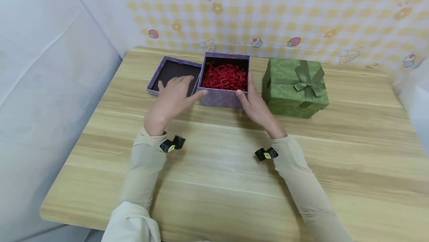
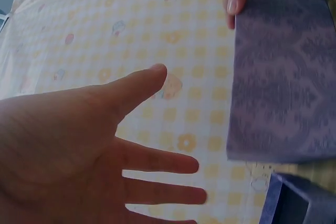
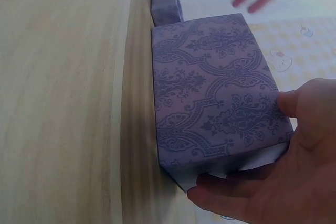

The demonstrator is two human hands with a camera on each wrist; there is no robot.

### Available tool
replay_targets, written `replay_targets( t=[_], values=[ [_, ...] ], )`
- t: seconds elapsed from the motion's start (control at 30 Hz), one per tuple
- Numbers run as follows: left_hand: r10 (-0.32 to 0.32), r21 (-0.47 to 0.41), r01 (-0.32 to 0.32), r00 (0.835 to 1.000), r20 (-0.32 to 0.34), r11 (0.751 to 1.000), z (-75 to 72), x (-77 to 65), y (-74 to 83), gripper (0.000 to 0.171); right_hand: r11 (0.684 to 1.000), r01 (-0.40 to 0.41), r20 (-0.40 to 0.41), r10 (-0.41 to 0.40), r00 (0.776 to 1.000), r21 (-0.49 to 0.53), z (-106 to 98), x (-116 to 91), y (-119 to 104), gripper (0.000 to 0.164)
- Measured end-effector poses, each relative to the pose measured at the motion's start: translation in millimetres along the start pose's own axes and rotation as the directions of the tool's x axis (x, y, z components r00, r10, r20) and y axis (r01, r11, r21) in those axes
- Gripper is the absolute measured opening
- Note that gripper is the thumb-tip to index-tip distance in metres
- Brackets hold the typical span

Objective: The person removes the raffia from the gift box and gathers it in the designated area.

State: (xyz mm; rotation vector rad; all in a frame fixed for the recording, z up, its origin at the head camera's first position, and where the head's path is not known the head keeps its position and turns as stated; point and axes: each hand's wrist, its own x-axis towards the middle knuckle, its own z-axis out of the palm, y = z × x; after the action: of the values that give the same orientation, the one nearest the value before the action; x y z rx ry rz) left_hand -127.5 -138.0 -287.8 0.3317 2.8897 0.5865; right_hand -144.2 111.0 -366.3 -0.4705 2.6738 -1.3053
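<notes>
A purple patterned gift box (image 1: 219,98) stands without its cover at the back of the table, filled with red shredded paper (image 1: 226,77). My right hand (image 1: 258,108) grips its right side, the thumb on the front edge and the fingers along the side wall; the right wrist view shows this hand (image 3: 304,156) against the damask-patterned box (image 3: 220,87). To the box's left lies the purple lid (image 1: 169,71), dark inside facing up. Over the lid's near part is my left hand (image 1: 172,98), empty, fingers spread and thumb pointing toward the box, as the left wrist view also shows.
A green gift box (image 1: 291,104) with a green ribbon bow (image 1: 309,85) stands just right of my right hand. Behind the wooden table (image 1: 214,152) hangs a yellow checked cloth (image 1: 234,18). White sheeting (image 1: 50,67) borders the left side.
</notes>
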Motion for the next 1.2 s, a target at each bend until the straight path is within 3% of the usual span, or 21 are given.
replay_targets(
  t=[0.2, 0.4, 0.63, 0.9, 1.0, 1.2],
  values=[
    [0.140, 0.079, -0.134, 0.987, -0.077, 0.988, 0.1, 13.4, 27.4, 0.070, 1.000, 0.000, 0.008, 0.001, 1.000, -0.010, 5, 1, -1, 0.071],
    [0.183, 0.077, -0.181, 0.983, -0.019, 0.980, 2.8, 42.4, 47.1, 0.062, 0.999, 0.003, -0.009, -0.003, 1.000, -0.040, 3, 2, -1, 0.073],
    [0.187, 0.021, -0.188, 0.980, 0.065, 0.982, 26.7, 92.3, 46.6, 0.059, 0.998, -0.026, -0.015, 0.025, 1.000, -0.054, 0, 1, 0, 0.071],
    [0.252, 0.006, -0.253, 0.967, 0.048, 0.968, 47.7, 123.1, 43.5, 0.070, 0.998, -0.037, -0.024, 0.036, 0.999, -0.052, -1, 2, -1, 0.070],
    [0.238, 0.007, -0.239, 0.968, 0.072, 0.971, 52.8, 128.7, 44.3, 0.079, 0.998, -0.035, -0.020, 0.033, 0.999, -0.059, -1, 2, -1, 0.072],
    [0.124, 0.033, -0.129, 0.985, 0.122, 0.991, 60.2, 129.8, 47.6, 0.088, 0.997, -0.043, -0.020, 0.042, 0.999, -0.056, 1, -2, 1, 0.072]
  ],
)
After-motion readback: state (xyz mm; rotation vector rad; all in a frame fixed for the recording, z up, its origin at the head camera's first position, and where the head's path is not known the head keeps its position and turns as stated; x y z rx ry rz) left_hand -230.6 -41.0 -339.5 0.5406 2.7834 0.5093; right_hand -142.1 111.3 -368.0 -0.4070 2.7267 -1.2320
